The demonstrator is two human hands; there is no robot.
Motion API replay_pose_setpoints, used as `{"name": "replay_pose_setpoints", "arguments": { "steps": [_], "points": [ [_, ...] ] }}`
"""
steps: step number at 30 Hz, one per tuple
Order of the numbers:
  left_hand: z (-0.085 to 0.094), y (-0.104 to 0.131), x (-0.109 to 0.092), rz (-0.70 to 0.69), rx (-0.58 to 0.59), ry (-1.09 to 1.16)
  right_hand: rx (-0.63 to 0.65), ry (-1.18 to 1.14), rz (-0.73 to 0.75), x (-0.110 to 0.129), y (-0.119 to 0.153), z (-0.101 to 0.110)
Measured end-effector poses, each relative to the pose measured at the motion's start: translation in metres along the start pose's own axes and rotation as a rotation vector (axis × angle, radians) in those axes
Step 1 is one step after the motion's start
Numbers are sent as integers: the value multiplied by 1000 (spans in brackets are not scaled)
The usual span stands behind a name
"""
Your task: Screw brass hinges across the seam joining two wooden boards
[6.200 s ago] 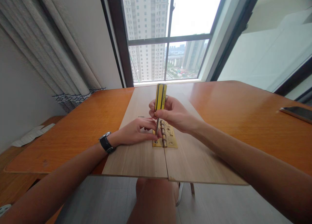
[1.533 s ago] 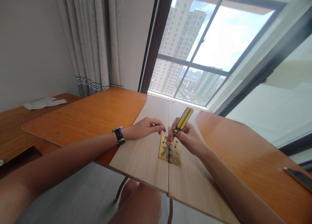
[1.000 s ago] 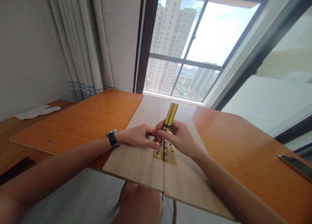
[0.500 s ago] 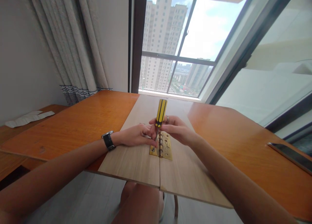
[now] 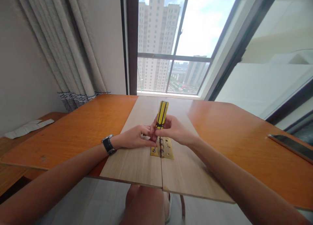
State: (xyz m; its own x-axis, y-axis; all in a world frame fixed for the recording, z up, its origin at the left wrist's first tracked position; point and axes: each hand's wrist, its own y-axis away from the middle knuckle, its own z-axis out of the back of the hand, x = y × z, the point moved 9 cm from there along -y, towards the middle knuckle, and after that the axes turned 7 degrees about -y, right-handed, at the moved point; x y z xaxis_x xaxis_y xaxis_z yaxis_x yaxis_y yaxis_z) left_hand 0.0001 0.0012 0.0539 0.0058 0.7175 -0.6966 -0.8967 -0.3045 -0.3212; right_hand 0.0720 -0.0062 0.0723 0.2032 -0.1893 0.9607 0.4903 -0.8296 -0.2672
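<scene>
A screwdriver [image 5: 162,113] with a yellow and black handle stands nearly upright over a brass hinge [image 5: 168,152]. Its tip meets a screw on the hinge's left leaf. My right hand [image 5: 177,130] has its fingers closed round the lower handle. From the left, my left hand [image 5: 137,136] pinches the shaft near the handle, its wrist resting by the board. The hinge lies across the seam between two pale wooden boards [image 5: 137,166], and my fingers hide its upper part.
Under the boards is an orange wooden table [image 5: 97,120]. A dark flat device [image 5: 290,147] lies at its right side. Paper strips [image 5: 29,128] rest on a lower surface at the left. A window and a curtain [image 5: 80,55] stand behind.
The view has shifted slightly. My right hand's fingers have closed in more around the lower handle. The screwdriver remains at the same screw.
</scene>
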Motion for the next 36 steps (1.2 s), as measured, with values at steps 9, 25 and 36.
{"name": "replay_pose_setpoints", "arguments": {
  "steps": [9, 25, 36],
  "points": [
    [0, 1, 4, 7, -1, -35, 113, -77, -7, 7, 2, -8],
    [46, 7, 29, 147, -372, -242, -361, -66, 208, 24, 6, 43],
    [30, 9, 31, -55, -77, -649, -589, -193, 77, -3, 10, 88]
  ]
}}
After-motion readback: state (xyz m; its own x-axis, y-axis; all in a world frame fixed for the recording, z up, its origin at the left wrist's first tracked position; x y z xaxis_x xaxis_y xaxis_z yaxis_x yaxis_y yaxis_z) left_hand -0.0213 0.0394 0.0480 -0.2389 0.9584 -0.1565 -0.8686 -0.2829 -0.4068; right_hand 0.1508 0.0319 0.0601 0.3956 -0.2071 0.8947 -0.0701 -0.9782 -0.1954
